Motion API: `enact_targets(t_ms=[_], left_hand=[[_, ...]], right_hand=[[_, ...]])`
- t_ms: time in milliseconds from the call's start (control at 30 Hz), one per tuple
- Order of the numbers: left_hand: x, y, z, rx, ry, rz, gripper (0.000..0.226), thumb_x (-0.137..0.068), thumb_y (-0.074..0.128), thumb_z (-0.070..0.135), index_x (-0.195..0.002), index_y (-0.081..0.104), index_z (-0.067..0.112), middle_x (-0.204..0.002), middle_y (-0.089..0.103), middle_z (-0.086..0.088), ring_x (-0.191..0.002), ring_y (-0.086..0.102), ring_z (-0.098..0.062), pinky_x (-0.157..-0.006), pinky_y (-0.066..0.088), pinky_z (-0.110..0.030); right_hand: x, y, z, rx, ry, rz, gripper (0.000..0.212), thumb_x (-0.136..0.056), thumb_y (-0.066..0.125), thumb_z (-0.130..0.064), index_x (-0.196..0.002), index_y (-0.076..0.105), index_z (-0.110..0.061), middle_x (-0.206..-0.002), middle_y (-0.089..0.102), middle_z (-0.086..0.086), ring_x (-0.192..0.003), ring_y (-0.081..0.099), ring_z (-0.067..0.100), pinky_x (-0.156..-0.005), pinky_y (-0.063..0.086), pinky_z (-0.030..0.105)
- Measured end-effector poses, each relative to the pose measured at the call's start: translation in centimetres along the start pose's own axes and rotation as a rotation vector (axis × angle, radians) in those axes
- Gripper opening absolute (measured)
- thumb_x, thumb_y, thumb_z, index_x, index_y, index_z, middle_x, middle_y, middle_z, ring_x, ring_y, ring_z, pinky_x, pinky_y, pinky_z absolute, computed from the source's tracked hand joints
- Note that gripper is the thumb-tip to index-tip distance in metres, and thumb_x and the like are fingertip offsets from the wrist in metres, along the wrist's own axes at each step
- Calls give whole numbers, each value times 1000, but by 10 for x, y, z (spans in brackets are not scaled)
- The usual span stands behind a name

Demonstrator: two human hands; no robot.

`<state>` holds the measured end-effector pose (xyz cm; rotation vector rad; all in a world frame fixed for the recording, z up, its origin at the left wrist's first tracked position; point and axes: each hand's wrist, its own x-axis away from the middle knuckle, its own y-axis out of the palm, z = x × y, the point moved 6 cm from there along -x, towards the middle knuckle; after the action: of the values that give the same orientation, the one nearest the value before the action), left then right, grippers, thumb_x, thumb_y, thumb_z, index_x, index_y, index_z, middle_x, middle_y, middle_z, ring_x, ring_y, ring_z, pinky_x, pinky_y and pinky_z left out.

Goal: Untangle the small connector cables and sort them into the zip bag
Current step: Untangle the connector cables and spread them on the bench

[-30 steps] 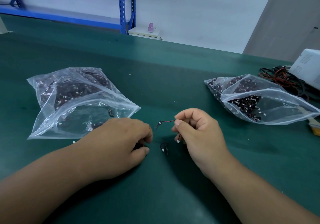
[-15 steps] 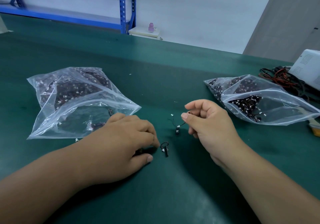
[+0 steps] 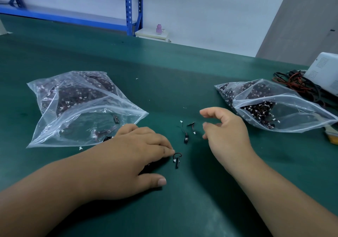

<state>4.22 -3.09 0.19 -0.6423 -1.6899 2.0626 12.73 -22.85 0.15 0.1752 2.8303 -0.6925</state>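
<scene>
Leftmost, the left zip bag (image 3: 76, 108): clear plastic, lying flat on the dark green table mat (image 3: 164, 72), mouth open toward the person. Its far end is packed with dark cables bearing white plugs, and a few lie loose near the mouth. 1 white plug (image 3: 80, 148) sits on the mat just outside the bag's near edge.

Next, the left hand (image 3: 131, 159), palm down, overlapping the bag's near corner. Fingers bent, tips on the mat, thumb stretched flat. Something dark shows under the palm; cannot tell whether the fingers grasp it or it is only shadow.

Far behind, by the wall: blue metal shelf rack (image 3: 130, 8), then a pink bottle (image 3: 159, 29) on a white cabinet (image 3: 151, 35).

Just beside the index fingertip (image 3: 169, 151): the looped cable (image 3: 177, 159), a short black-and-red wire bent into a loop, with a black connector, lying on the mat. Touching the fingertip or not, cannot tell.

Between the hands, a little farther off: loose cables (image 3: 185, 134), thin dark wires with white plugs and 1 black rectangular connector, on the mat, apart from both hands.

Then the right hand (image 3: 226, 132), hovering beside them, fingers loosely curled and released, grasping nothing.

Then the right zip bag (image 3: 285, 108), clear plastic, mouth open, a dark mass of white-plugged cables inside. Behind it, a wire tangle (image 3: 296, 84) of red and black leads beside a white box (image 3: 323, 70).
</scene>
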Motion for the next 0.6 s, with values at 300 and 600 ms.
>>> enact_targets(t_ms=[300,600], left_hand=[[2,-13,-7,-88,-118,103,37,-76,46,67,-101,61,44,-113,51,29,-109,48,2,-100,34,-32],[1,-14,-14,-115,-194,117,25,-77,38,58,-81,54,39,-85,52,23,-88,47,2,-95,36,-30]], right_hand=[[35,39,-18,653,-223,-451,26,-71,60,-58,-89,58,-40,-72,59,-14,-66,56,4,-55,44,27],[12,23,-10,-20,17,-271,9,-86,72,-25,-77,72,-24,-70,72,-5,-46,52,4,-46,40,16]])
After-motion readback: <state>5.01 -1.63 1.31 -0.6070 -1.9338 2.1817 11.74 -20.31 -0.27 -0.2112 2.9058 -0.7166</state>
